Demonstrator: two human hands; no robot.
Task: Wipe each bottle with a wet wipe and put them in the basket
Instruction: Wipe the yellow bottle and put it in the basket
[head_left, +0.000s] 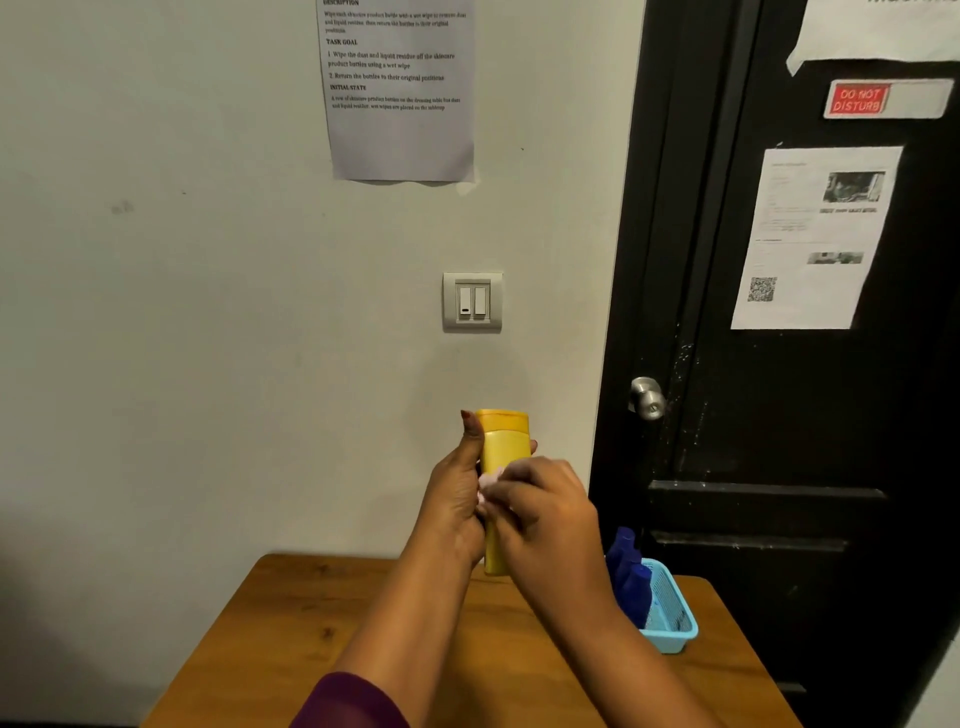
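Observation:
I hold a yellow bottle (503, 441) upright above the wooden table (291, 623), its darker yellow cap on top. My left hand (457, 493) grips the bottle from the left, thumb up along its side. My right hand (545, 514) presses a pale wet wipe (491, 480) against the bottle's front, fingers curled over it. A light blue basket (670, 613) stands on the table's right side with two dark blue bottles (628, 571) in it.
The table stands against a grey wall with a light switch (472, 302) and a taped instruction sheet (400, 88). A black door (805, 364) with a metal knob (648, 398) is close on the right, behind the basket.

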